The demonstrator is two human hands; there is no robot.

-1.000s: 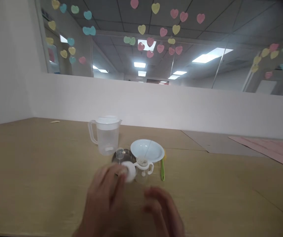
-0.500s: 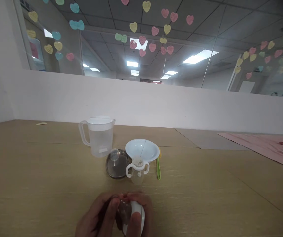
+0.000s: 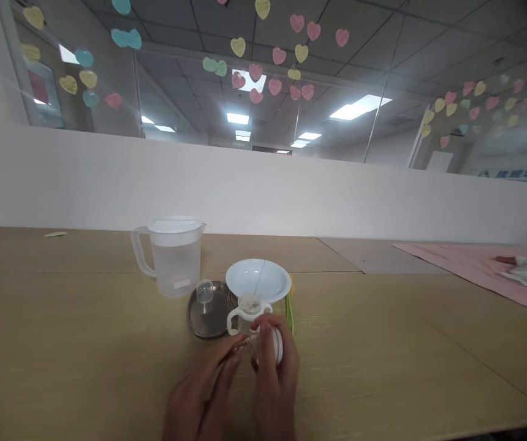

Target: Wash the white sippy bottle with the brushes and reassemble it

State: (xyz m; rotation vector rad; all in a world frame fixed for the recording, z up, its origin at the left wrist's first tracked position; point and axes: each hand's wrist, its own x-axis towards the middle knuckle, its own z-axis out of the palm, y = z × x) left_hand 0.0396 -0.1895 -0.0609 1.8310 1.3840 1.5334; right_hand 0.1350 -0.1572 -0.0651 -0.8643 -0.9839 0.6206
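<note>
My right hand is closed round a white bottle collar, which is turned on its side with a clear nipple facing left. The fingers of my left hand pinch the nipple's tip; they partly hide it. Just behind my hands stands a clear baby bottle with two white handles, upright and without a cap, its lower part covered by my right hand.
Left of the bottle, a round metal tray carries a small clear cup. Behind are a lidded clear pitcher and a white bowl. A green-handled brush lies right of the bottle. Pink cloth covers the far right.
Both hands have moved forward and slightly right with the collar and nipple, up to the bottle. The left fingers have straightened out to the nipple's tip. The view has shifted a little right.
</note>
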